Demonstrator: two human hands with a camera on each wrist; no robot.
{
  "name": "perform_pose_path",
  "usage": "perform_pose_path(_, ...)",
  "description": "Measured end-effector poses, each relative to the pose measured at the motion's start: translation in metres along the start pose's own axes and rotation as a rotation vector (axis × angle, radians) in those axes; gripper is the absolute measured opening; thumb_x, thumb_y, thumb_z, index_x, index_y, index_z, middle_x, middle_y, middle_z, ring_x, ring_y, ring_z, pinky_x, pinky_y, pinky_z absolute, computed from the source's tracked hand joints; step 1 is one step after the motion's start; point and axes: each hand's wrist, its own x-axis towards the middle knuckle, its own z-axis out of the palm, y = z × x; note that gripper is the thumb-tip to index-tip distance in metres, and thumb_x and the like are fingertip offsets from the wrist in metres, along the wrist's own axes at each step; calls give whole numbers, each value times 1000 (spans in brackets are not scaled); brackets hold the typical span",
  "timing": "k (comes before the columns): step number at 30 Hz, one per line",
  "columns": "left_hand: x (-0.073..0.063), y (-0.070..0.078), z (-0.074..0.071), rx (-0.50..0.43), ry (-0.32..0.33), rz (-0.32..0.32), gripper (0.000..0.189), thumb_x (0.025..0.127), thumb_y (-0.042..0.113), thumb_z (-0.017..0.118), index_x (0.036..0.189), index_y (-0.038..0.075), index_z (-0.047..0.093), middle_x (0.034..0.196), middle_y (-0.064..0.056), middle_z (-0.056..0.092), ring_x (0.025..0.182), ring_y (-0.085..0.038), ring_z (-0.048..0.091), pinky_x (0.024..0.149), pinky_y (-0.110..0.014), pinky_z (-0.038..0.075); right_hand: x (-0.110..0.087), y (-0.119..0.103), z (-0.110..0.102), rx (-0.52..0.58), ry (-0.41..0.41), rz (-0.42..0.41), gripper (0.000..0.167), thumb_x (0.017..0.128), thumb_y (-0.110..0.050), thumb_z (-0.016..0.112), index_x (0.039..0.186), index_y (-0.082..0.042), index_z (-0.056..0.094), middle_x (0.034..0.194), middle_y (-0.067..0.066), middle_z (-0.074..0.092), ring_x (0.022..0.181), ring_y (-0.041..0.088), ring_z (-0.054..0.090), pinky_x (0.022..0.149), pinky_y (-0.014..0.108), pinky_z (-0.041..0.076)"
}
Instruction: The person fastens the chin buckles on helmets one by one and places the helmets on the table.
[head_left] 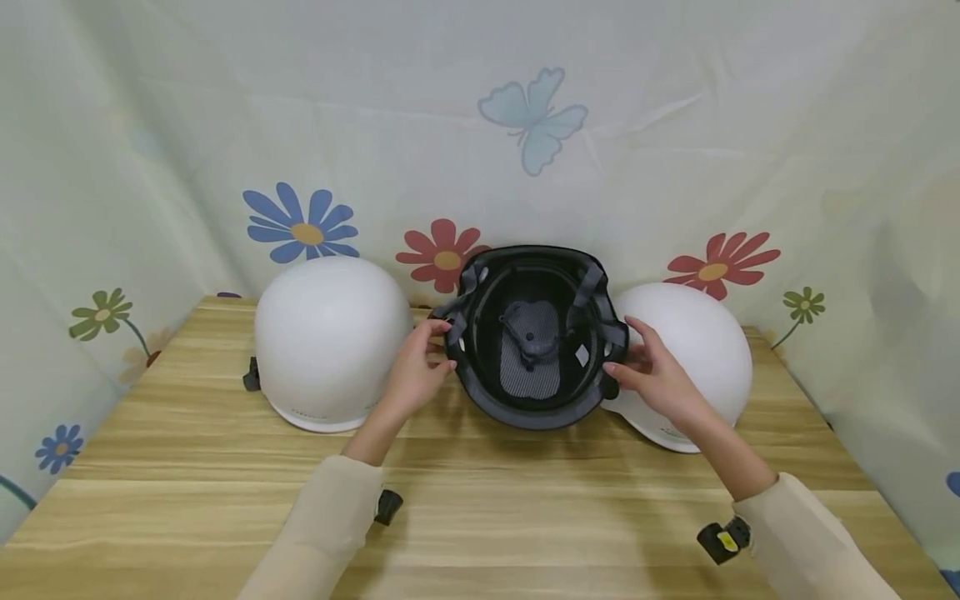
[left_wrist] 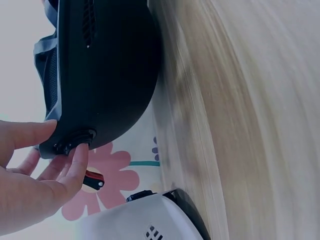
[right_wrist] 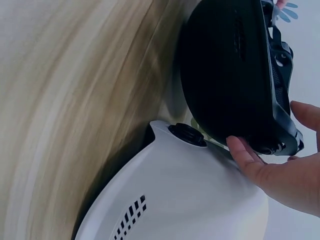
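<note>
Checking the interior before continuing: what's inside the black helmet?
Inside the black helmet: a grey ribbed pad, straps at the sides, a small white patch. A dark piece hides part of the pad; anything beneath the pad is covered.

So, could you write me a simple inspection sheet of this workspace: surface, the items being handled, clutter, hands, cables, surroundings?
Surface: wood-grain table.
Job's things: black helmet, open side up, with grey straps; two white helmets, domes up, one on the left, one on the right.
Clutter: nothing seen; a small black device by each cuff.
Hands: left hand and right hand grip opposite sides of the black helmet.
Cables: nothing seen.
Surroundings: pale backdrop printed with flowers and a butterfly.
</note>
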Motion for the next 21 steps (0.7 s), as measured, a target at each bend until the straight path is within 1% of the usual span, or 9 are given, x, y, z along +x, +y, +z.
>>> perform_pose_path(3, -4, 1, -2, 8, -2, 17, 43, 77, -10, 64, 117, 0, 49, 117, -17, 51, 96, -30, 56, 77, -38, 50, 2, -3, 0, 5, -2, -8, 72, 90, -16, 59, 145, -8, 13, 123, 29, 43, 102, 33, 53, 80, 37, 50)
perform_pose_path(7, -9, 4, -6, 7, -22, 31, 44, 74, -10, 68, 113, -1, 49, 112, -18, 53, 92, -33, 57, 75, -39, 51, 3, -5, -1, 10, 1, -4, 65, 90, -14, 58, 142, -6, 19, 119, 28, 46, 96, 29, 54, 78, 40, 50)
perform_pose_path(13, -17, 8, -12, 0, -62, 35, 44, 74, -6, 70, 113, -1, 50, 110, -17, 52, 90, -33, 57, 74, -39, 51, 0, -5, -1, 5, -3, -5, 61, 89, -10, 59, 138, -1, 24, 114, 28, 50, 90, 25, 56, 78, 41, 50)
perform_pose_path(17, -21, 9, -15, 13, -85, 57, 46, 74, -4, 71, 114, 0, 50, 111, -18, 51, 89, -33, 57, 73, -39, 51, -2, -4, -1, 18, -14, -8, 60, 88, -6, 60, 137, 1, 25, 110, 28, 51, 86, 21, 57, 76, 38, 51)
perform_pose_path(21, -23, 8, -20, 3, -135, 87, 49, 76, -1, 72, 119, 0, 49, 113, -19, 51, 90, -35, 57, 73, -38, 51, -4, -2, -1, 30, -29, -4, 59, 88, -6, 60, 136, 1, 26, 111, 28, 51, 86, 20, 57, 76, 33, 50)
